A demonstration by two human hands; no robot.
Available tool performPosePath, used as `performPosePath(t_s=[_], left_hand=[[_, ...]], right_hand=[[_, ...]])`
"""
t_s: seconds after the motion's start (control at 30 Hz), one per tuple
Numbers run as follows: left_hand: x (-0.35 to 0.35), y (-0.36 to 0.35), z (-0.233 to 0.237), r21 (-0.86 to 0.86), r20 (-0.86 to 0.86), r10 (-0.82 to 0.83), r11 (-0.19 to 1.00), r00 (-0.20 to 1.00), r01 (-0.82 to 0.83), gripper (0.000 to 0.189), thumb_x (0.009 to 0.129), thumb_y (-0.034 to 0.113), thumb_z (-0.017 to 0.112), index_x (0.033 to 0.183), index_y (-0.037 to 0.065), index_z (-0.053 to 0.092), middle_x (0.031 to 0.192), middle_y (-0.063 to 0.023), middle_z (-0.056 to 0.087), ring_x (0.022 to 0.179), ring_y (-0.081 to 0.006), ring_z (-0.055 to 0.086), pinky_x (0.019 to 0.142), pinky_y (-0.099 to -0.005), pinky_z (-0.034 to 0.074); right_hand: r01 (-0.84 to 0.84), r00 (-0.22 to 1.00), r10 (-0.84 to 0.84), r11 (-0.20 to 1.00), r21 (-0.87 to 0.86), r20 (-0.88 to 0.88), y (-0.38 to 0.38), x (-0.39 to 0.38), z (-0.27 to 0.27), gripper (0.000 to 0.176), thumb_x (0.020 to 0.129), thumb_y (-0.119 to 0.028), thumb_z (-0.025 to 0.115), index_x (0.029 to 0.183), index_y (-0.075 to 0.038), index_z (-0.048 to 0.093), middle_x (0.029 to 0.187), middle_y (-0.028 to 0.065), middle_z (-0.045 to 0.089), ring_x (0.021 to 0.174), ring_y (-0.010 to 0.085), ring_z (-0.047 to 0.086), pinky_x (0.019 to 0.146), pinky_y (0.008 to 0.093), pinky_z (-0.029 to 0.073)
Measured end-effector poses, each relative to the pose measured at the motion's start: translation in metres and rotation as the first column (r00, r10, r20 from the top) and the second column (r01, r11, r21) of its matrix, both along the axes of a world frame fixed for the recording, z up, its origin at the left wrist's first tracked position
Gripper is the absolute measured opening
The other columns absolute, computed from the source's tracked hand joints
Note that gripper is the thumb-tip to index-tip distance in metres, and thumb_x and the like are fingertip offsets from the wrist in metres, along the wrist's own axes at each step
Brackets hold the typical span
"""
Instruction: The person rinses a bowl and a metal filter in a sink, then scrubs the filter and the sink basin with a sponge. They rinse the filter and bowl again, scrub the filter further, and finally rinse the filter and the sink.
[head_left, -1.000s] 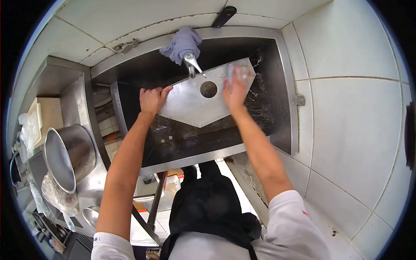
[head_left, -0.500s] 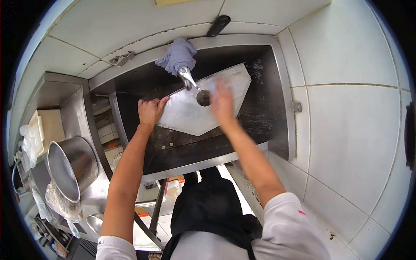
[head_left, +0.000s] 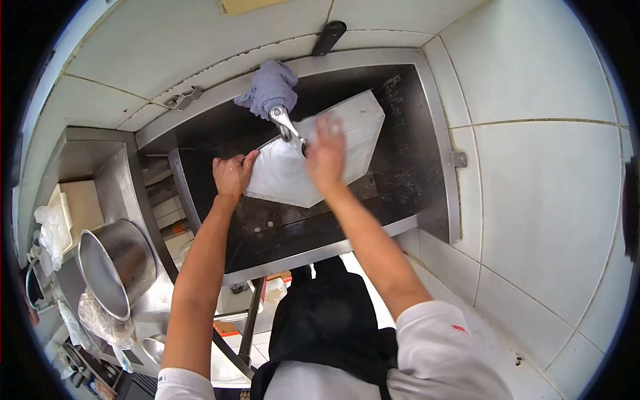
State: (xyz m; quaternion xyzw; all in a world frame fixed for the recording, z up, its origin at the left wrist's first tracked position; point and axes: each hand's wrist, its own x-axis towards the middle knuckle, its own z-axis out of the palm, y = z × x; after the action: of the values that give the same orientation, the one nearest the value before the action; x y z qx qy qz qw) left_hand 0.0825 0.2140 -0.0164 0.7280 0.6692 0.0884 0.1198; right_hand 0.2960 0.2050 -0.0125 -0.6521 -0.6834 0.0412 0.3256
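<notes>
White tiled walls (head_left: pixel 540 187) meet behind and to the right of a stainless-steel sink with a dark, stained basin (head_left: pixel 320 252), and a steel counter (head_left: pixel 120 175) runs along the left. An angular, flat, silver-grey metal sheet (head_left: pixel 353 147) lies in the middle of the basin, one corner pointing to the near rim and its broad end reaching toward the far right corner. The left hand (head_left: pixel 232 175) is clamped on the sheet's left end, thumb and fingers closed over the edge. The right hand (head_left: pixel 327 157), blurred, is over the middle of the sheet beside its round hole; whether it grips anything cannot be told. A chrome tap (head_left: pixel 283 120), wrapped in a purple-grey cloth (head_left: pixel 270 89), reaches over the sheet from the far rim. A black handle (head_left: pixel 329 38) stands at the far rim. Small pale bits (head_left: pixel 270 224) lie near the basin's near side. On the counter, a large steel pot (head_left: pixel 137 257) is tilted beside a crumpled clear plastic bag (head_left: pixel 100 313).
</notes>
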Motion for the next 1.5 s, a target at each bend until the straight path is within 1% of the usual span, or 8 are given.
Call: performPosePath(t_s=[0.23,0.4,0.8,0.9,0.97,1.13,1.3,1.5], left_hand=[[-0.004,0.000,0.001,0.011,0.005,-0.011,1.000,1.000,0.011,0.058,0.083,0.054,0.041,0.062,0.005,0.063,0.056,-0.0188,0.056,0.060,-0.0334,0.055,0.072,-0.0366,0.037],[0.000,-0.004,0.001,0.009,0.006,0.018,1.000,1.000,-0.018,0.058,0.083,0.055,0.040,0.062,0.005,0.062,0.055,-0.0189,0.056,0.060,-0.0337,0.055,0.072,-0.0371,0.036],[-0.019,-0.011,-0.001,-0.009,-0.065,-0.122,0.992,0.990,0.122,0.050,0.089,0.043,0.036,0.069,0.005,0.062,0.063,-0.0179,0.059,0.065,-0.0333,0.057,0.075,-0.0412,0.035],[-0.019,-0.009,-0.009,0.039,-0.021,-0.090,0.995,0.996,0.091,0.045,0.090,0.040,0.035,0.079,0.005,0.061,0.071,-0.0158,0.061,0.073,-0.0323,0.058,0.088,-0.0479,0.031],[-0.015,-0.006,-0.001,0.037,-0.089,-0.092,0.995,0.992,0.095,0.044,0.090,0.039,0.035,0.080,0.005,0.061,0.073,-0.0155,0.061,0.077,-0.0318,0.058,0.091,-0.0507,0.029],[0.026,-0.006,0.002,0.113,-0.150,-0.126,0.983,0.981,0.143,0.030,0.087,0.031,0.043,0.104,0.008,0.051,0.097,-0.0112,0.057,0.098,-0.0283,0.053,0.094,-0.0608,0.023],[0.122,0.024,0.010,0.199,0.148,-0.185,0.968,0.972,0.154,0.030,0.081,0.027,0.052,0.100,0.005,0.055,0.093,-0.0155,0.058,0.090,-0.0326,0.054,0.081,-0.0439,0.040],[0.192,0.047,0.027,-0.104,0.208,-0.117,0.985,0.971,0.141,0.041,0.087,0.040,0.041,0.077,0.006,0.062,0.072,-0.0151,0.063,0.068,-0.0322,0.062,0.066,-0.0424,0.048]], right_hand=[[-0.045,0.936,-0.015,0.986,-0.163,-0.352,0.031,0.060,-0.021,0.032,0.071,-0.006,0.054,0.104,-0.006,0.056,0.111,0.0104,0.051,0.104,0.0324,0.045,0.087,0.0408,0.037],[0.254,0.963,-0.262,0.961,0.112,0.070,0.058,0.098,-0.009,0.036,0.076,-0.007,0.049,0.112,-0.003,0.050,0.123,0.0170,0.045,0.118,0.0375,0.036,0.097,0.0464,0.029],[-0.431,0.897,0.431,0.902,-0.026,0.094,-0.012,0.027,-0.012,0.034,0.074,-0.006,0.050,0.106,-0.015,0.056,0.114,0.0074,0.051,0.102,0.0294,0.047,0.085,0.0423,0.040],[-0.059,0.854,0.097,0.994,0.089,-0.511,0.040,0.078,-0.040,0.030,0.073,-0.003,0.050,0.101,-0.011,0.057,0.108,0.0090,0.052,0.093,0.0304,0.048,0.080,0.0414,0.040],[0.146,0.989,-0.143,0.977,0.156,-0.027,0.050,0.109,-0.005,0.028,0.073,-0.005,0.050,0.100,-0.003,0.056,0.108,0.0154,0.053,0.100,0.0314,0.049,0.087,0.0372,0.040],[-0.338,0.937,0.345,0.935,0.106,-0.049,-0.014,0.028,-0.029,0.041,0.065,0.002,0.054,0.105,-0.005,0.056,0.113,0.0147,0.051,0.107,0.0320,0.047,0.092,0.0414,0.037],[-0.318,0.942,0.311,0.947,-0.037,-0.129,-0.063,0.031,0.008,0.041,0.063,0.002,0.056,0.104,-0.004,0.058,0.108,0.0154,0.054,0.105,0.0338,0.047,0.090,0.0419,0.037],[0.304,0.881,-0.313,0.949,-0.082,-0.353,-0.097,0.106,0.019,0.029,0.085,-0.014,0.053,0.111,-0.001,0.052,0.107,0.0161,0.055,0.098,0.0293,0.052,0.088,0.0365,0.039]])
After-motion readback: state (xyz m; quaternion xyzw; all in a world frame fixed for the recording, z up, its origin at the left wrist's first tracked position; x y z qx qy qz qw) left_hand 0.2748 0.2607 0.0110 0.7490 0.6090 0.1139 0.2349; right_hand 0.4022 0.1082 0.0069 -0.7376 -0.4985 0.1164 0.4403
